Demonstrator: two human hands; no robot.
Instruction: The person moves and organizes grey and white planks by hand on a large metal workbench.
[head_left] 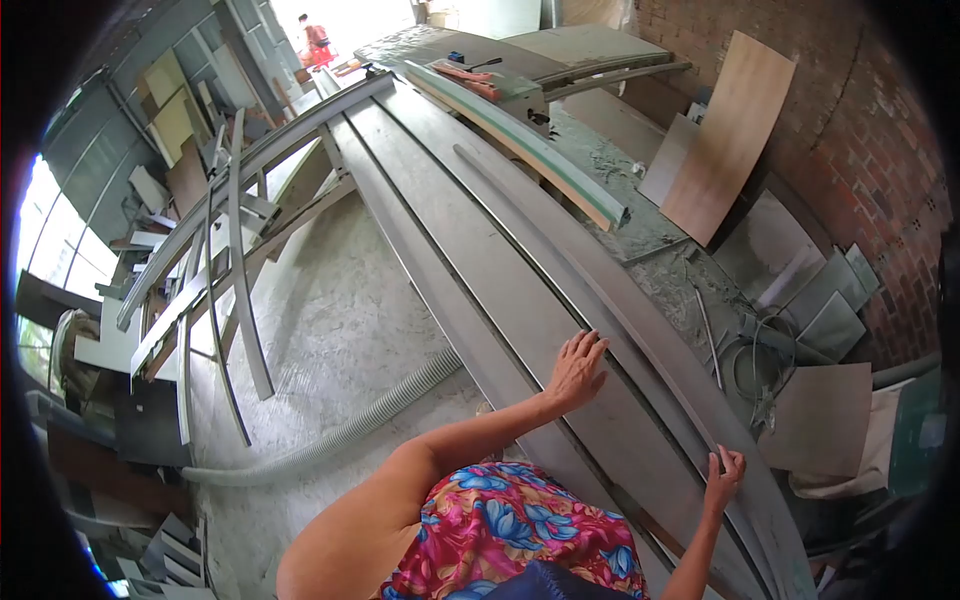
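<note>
My left hand lies flat with its fingers spread on a long grey panel of the machine table. A dark groove runs along the panel just past my fingertips. Lower right, my right hand touches a long, narrow grey board lying lengthwise on the table. Its fingers are loosely bent and apart, and nothing shows between them. The board's near end passes out of the bottom of the view.
A metal frame with long strips stands left. A ribbed hose crosses the floor below the table. A green-edged rail lies beyond the board. Wood panels lean on the brick wall. Far off is a person in red.
</note>
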